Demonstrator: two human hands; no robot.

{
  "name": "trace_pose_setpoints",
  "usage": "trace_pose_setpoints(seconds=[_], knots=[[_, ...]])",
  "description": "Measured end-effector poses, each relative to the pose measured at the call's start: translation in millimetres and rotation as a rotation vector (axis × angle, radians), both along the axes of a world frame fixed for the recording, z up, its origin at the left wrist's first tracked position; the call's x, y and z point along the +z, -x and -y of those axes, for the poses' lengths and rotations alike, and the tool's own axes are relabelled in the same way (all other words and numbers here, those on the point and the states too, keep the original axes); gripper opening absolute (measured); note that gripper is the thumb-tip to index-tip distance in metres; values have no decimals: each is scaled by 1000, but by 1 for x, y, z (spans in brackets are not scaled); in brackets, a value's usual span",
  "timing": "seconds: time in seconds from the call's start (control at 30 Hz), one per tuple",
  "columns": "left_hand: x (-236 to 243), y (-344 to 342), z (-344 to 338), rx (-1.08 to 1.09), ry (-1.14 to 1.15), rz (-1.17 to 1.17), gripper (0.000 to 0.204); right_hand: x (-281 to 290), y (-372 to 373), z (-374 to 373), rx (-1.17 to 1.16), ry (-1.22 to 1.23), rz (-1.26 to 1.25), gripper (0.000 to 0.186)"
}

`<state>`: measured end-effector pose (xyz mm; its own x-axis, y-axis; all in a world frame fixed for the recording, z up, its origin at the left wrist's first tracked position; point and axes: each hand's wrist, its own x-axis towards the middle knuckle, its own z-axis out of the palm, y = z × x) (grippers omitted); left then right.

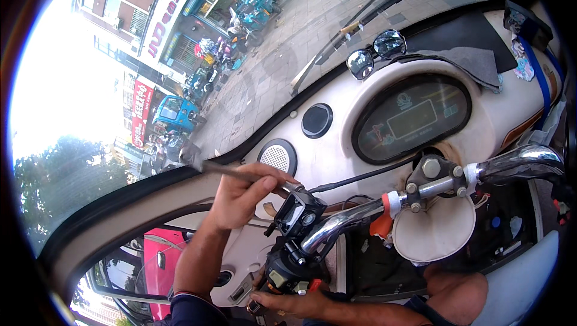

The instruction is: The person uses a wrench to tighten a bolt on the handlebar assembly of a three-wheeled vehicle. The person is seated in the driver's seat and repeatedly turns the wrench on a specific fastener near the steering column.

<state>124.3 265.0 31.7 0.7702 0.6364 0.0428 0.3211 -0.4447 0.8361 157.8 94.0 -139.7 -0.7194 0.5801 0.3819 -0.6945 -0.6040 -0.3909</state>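
Observation:
My left hand (pixel 246 200) is closed around a long metal wrench (pixel 231 171). One end of the wrench, widened and blurred, points toward the windshield. Its other end lies by a black boxy brake housing (pixel 299 215) on the left side of the chrome handlebar (pixel 342 224). Below that housing sits a black switch block (pixel 282 269) with light and red buttons. My right hand (pixel 291 305) is closed at the left handlebar grip, just beneath the switch block, with part of its fingers hidden.
An oval dashboard display (pixel 415 118) sits ahead, with sunglasses (pixel 375 54) and a grey cloth (pixel 469 67) above it. A round pale pouch (pixel 434 230) hangs under the handlebar. Through the open left side a red car (pixel 161 260) shows; parked vehicles stand beyond the windshield.

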Motion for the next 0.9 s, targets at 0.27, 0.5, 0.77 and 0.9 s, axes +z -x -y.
trace_pose_setpoints(seconds=[0.27,0.5,0.77,0.9], knots=[[-58,26,25,19,-137,316,22,38,-25,6,-482,93,102,27],[-35,19,13,147,-54,349,36,44,-40,4,-471,86,55,30],[17,-14,4,88,71,-116,31,26,-14,4,-353,81,75,29],[28,-30,0,40,23,-252,30,20,-5,6,-244,158,-9,27]])
